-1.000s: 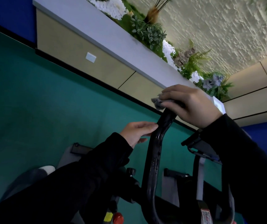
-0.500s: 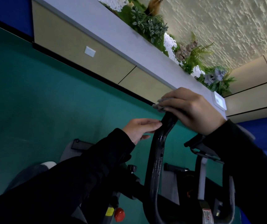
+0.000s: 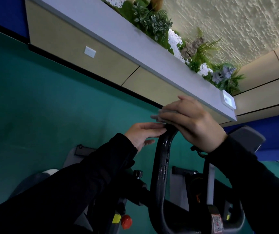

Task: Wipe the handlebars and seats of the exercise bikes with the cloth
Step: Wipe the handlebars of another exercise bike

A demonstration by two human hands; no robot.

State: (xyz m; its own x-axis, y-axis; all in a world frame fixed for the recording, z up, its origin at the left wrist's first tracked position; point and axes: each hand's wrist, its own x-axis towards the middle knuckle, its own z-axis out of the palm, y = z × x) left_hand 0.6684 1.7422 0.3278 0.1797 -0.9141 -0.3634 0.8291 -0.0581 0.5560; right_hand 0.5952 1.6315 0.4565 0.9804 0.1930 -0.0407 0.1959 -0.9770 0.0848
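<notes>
— Right hand (image 3: 191, 124): draped over the top end of the handlebar (image 3: 162, 162), fingers bent down and clamped on the cloth (image 3: 160, 115). A grey edge of the cloth pokes out past the fingertips. The rest is hidden under the palm.

— And the other one?

— Left hand (image 3: 143, 135): fingers nearly straight and lying together, tips touching the bar's left side just under the cloth. It holds nothing. Thumb hangs loose below.

— Why held that way, do you think?

— My reading: the cloth is capped over the bar's tip so the grip itself does the rubbing. The left hand looks to be steadying the bar from the side. Can't tell whether it presses or only rests there.

— Condition of the bar?

— Black loop, near prong upright. Glossy streaks run down its face, either damp or glare; can't say which.

— Any seat in view?

— None I can identify. Grey shapes sit low left against the green wall (image 3: 34, 107), too blurred to name. A red knob (image 3: 126, 221) sits on the frame below, well apart from both hands. The planter ledge (image 3: 135, 48) runs overhead, so the camera is tilted upward.

— Stage of the job?

— Judged early on this bike: the tip of one prong is under the cloth. The far side of the loop, partly behind the right sleeve, and the seat look not yet done.
</notes>
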